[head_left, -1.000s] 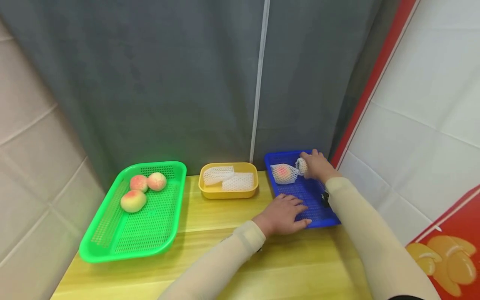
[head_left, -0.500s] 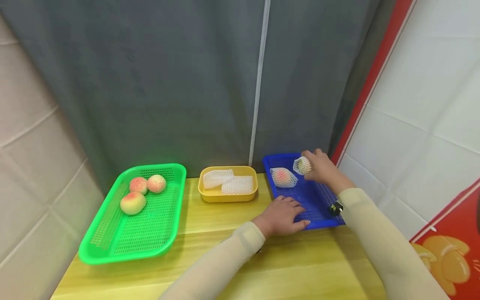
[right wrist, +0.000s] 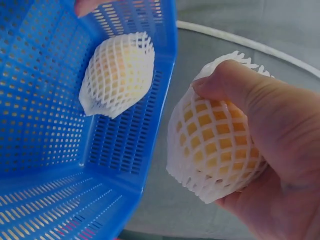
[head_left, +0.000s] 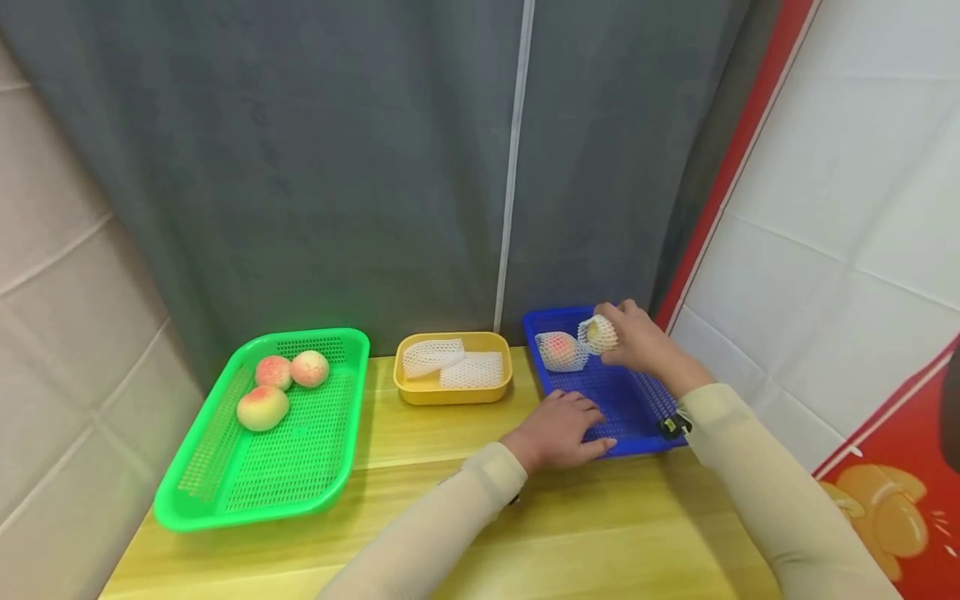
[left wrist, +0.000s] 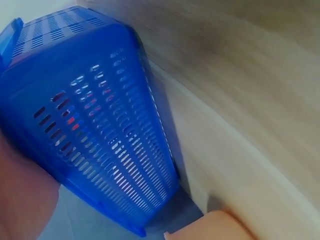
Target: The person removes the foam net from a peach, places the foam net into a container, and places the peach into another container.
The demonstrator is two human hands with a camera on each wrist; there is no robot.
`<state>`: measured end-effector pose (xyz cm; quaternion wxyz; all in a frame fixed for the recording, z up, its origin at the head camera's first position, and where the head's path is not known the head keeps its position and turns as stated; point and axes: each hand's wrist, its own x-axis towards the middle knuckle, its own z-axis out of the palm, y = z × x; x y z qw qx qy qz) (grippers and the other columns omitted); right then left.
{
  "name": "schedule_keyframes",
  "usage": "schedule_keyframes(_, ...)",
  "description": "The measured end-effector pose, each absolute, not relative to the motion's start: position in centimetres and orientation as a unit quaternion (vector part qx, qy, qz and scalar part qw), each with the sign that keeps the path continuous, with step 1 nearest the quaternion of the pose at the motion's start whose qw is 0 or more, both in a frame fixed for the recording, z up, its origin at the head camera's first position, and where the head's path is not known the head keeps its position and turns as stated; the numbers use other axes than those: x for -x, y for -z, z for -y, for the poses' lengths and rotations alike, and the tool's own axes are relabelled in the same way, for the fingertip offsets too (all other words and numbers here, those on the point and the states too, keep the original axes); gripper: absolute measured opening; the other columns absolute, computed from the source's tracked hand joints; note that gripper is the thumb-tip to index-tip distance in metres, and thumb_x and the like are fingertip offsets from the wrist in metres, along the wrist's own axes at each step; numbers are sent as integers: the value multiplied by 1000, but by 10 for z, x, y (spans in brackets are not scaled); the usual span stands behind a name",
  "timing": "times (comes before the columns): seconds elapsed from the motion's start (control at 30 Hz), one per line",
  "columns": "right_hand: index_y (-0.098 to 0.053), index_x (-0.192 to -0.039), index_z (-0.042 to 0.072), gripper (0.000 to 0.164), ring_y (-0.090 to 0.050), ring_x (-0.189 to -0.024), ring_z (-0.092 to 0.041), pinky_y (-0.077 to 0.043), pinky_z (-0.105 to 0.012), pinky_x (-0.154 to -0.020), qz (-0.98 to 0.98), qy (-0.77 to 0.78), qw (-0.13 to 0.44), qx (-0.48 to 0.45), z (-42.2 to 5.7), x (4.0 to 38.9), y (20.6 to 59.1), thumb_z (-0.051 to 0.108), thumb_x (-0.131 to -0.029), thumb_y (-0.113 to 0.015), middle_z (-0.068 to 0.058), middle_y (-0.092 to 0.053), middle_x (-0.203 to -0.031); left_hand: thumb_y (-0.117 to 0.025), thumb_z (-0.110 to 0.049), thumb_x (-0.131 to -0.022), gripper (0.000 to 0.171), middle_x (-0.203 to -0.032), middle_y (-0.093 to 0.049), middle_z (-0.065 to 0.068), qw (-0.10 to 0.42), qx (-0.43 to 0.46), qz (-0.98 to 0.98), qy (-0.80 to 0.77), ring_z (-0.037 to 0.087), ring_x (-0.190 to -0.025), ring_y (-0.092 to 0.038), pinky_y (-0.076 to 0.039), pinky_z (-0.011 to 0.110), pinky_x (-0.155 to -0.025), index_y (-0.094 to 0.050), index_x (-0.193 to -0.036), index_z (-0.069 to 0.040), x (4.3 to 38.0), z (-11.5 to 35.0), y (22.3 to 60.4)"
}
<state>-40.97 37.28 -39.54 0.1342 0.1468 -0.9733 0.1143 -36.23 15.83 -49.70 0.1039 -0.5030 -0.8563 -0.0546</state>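
Along the bottom of the head view, the wooden table (head_left: 570, 542) runs under two pale sleeves, the left sleeve (head_left: 435, 533) and the right sleeve (head_left: 780, 492). Just right of centre, the left hand (head_left: 558, 435) rests on the near-left rim of the blue basket (head_left: 618, 404), its fingers spaced and reaching over the edge, thumb out to the side. Farther up, the right hand (head_left: 641, 342) holds a net-wrapped peach (right wrist: 215, 142) between thumb and fingers. From the head camera this fruit overlaps the far part of the basket; the right wrist view sets it beyond the basket's wall, against grey cloth, so its exact height above the rim is hard to judge. A second wrapped peach (head_left: 557, 348) lies inside, by the far-left wall.

The step in hand appears to be handling this one wrapped fruit at the basket. A next move would call for keeping the light net in place and clearing the rim and the neighbouring peach; basket floor shows toward the lower right.

At centre, the yellow tray (head_left: 453, 396) holds two flat foam nets (head_left: 474, 369), and wood shows on both sides of it. Lower left, the green basket (head_left: 300, 458) bears three unwrapped peaches (head_left: 262, 407). Behind, the grey curtain (head_left: 337, 183) bounds the far side, and the white panel (head_left: 795, 258) narrows room at the right.
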Motion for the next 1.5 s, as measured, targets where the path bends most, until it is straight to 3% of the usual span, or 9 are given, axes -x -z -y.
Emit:
schedule_keyframes(0.1, -50, -139, 14, 79, -55, -93, -34, -52, -49, -72, 972, -121, 127, -157, -365, 407, 397, 21, -71, -90, -22, -50, -115, -27, -70, -100, 63, -131, -60, -13, 116, 500, 854, 79, 13, -128, -47, -36, 40, -108, -65, -129, -29, 362, -152, 493)
schedule_keyframes(0.27, -52, -138, 16, 79, -55, -88, -31, -51, -44, -69, 968, -121, 119, -187, -345, 397, 397, 24, -69, -90, -20, -51, -112, -48, -56, -101, 39, -117, -62, -12, 147, 477, 853, 150, 12, -114, -53, -42, 37, -101, -68, -116, -26, 358, -126, 470)
schedule_keyframes(0.43, -55, -136, 17, 79, -54, -81, -25, -48, -35, -62, 958, -130, 119, -227, -313, 380, 392, 22, -65, -89, -14, -52, -106, -61, -42, -96, 23, -105, -63, -9, 202, 441, 848, 216, 11, -98, -57, -48, 33, -87, -69, -104, -22, 357, -73, 450)
schedule_keyframes(0.53, -57, -134, 18, 79, -54, -79, -21, -48, -33, -62, 950, -146, 118, -251, -291, 372, 389, 19, -62, -88, -10, -51, -103, -65, -37, -94, 18, -104, -64, -8, 222, 418, 844, 251, 12, -98, -59, -48, 34, -89, -68, -102, -20, 357, -34, 444)
schedule_keyframes(0.8, -57, -135, 23, 80, -54, -84, -18, -50, -30, -68, 935, -137, 110, -307, -238, 358, 392, 20, -61, -88, -5, -51, -104, -66, -32, -97, 15, -113, -61, -9, 191, 341, 870, 300, 16, -110, -61, -50, 37, -96, -66, -107, -20, 354, 54, 445)
schedule_keyframes(1.0, -55, -136, 23, 79, -53, -84, -16, -50, -28, -66, 922, -142, 93, -347, -202, 355, 398, 21, -63, -86, -5, -50, -105, -64, -35, -99, 20, -116, -60, -10, 180, 284, 886, 320, 13, -110, -58, -51, 38, -92, -66, -112, -20, 346, 93, 447)
schedule_keyframes(1.5, -57, -128, 25, 74, -50, -80, -12, -48, -26, -65, 913, -116, 104, -376, -167, 351, 408, 25, -61, -88, -1, -47, -99, -65, -34, -99, 16, -113, -60, -14, 187, 268, 877, 352, 11, -108, -58, -51, 39, -90, -66, -111, -24, 347, 106, 449)
